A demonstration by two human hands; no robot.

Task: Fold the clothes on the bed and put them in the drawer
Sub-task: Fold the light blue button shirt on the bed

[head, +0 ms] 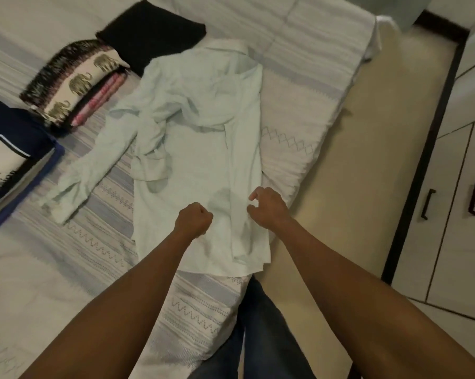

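Note:
A pale mint long-sleeved shirt (201,149) lies flat on the bed (299,77), collar at the far end and hem towards me. One sleeve is folded down along its right side; the other sleeve (88,165) trails out to the left. My left hand (194,218) is a closed fist over the lower middle of the shirt, with no cloth visibly in it. My right hand (267,207) hovers at the shirt's right edge beside the folded sleeve, its fingers loosely curled, thumb and forefinger apart, holding nothing.
Folded clothes sit at the left: an elephant-print stack (75,83) over pink cloth, a black piece (151,34) and a navy piece with white print (9,160). White cabinet fronts with dark handles (427,203) stand at the right, across a strip of floor (367,160).

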